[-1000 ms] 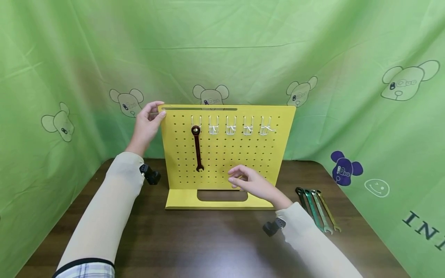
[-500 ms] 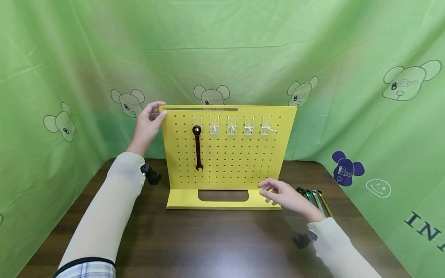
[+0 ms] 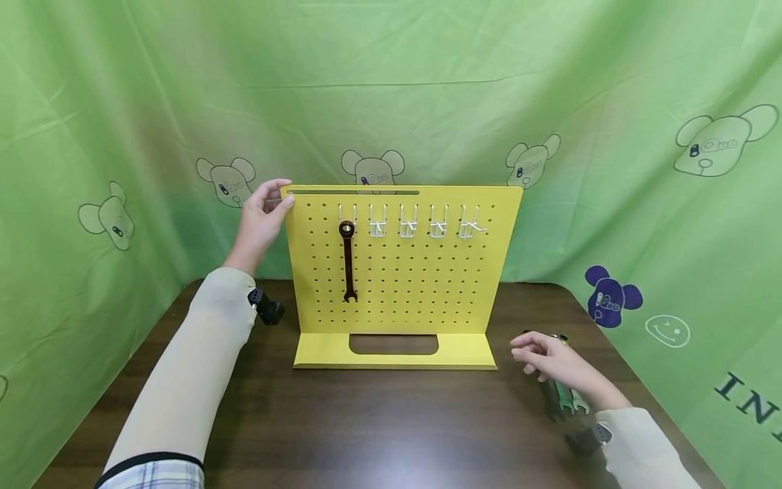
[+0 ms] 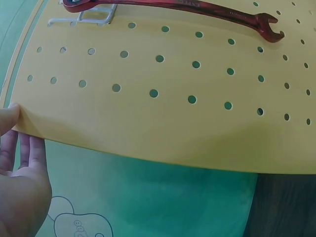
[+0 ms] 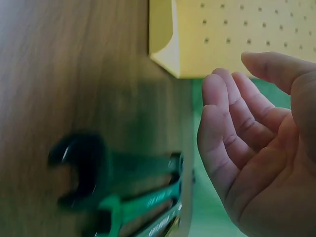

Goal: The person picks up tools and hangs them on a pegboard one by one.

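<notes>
Pinching the upper left corner of a yellow pegboard [image 3: 421, 278], the left hand [image 3: 261, 221] has its thumb on the front face in the head view. A dark red wrench [image 3: 349, 265] hangs from the leftmost of five white hooks [image 3: 408, 224], ring end up and open end down. The board stands on a brown table [image 3: 342, 428] before a green curtain [image 3: 397, 81] printed with mouse-like heads. Off the board's right side, the right hand [image 3: 562, 363] is above a group of wrenches [image 3: 565, 397], partly covering them.

From the left wrist, the thumb lies on the board's face and the other fingers reach behind its edge; the red wrench spans the top of this view, well apart from them.

From the right wrist, the right hand's fingers are loosely bent, with a gap to the thumb, and hold nothing. Beside them lie a dark wrench [image 5: 133, 168], a green one, a silver one and seemingly a yellow one, though blur and the picture's edge make the last hard to tell.
</notes>
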Motion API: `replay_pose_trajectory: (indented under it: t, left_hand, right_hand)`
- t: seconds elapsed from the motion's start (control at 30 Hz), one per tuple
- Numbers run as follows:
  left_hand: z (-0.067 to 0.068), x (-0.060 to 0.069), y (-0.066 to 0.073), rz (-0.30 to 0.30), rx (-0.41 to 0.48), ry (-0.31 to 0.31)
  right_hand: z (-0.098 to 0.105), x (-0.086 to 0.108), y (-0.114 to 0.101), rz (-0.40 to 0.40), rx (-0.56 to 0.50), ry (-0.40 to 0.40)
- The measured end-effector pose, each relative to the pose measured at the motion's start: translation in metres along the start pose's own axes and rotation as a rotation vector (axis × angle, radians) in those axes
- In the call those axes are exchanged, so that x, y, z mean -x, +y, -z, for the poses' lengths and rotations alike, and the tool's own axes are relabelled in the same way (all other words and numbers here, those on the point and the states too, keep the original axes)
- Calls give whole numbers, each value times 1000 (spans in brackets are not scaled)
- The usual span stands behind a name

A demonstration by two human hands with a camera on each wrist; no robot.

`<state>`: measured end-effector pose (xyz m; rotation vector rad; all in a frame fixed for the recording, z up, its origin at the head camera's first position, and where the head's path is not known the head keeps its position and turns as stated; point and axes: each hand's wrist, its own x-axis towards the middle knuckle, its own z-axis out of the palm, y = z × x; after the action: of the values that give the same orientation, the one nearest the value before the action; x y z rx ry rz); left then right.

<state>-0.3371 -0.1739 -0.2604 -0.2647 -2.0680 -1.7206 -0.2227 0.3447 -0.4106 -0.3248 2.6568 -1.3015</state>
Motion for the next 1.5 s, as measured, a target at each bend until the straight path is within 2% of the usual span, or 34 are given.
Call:
replay_pose_trajectory:
  t: [0.17, 0.33, 0.7, 0.9, 1.17, 1.5]
  left_hand:
    - [-1, -1, -1, 4, 12, 7]
    - [-2, -1, -1, -6, 18, 6]
    - [-5, -1, 0, -5, 29, -4]
    - [-4, -1, 0, 1, 39, -1]
    - [-2, -1, 1, 5, 26, -3]
    - [-1, -2, -2, 18, 11, -4]
  right_hand:
    - [10, 9, 17, -59, -29, 18]
    - [19, 15, 28, -114, -16, 43]
    - [24, 16, 46, -247, 97, 81]
    - [22, 13, 47, -281, 153, 121]
    - [20, 8, 45, -338, 181, 131]
    - [17, 4, 47, -337, 237, 148]
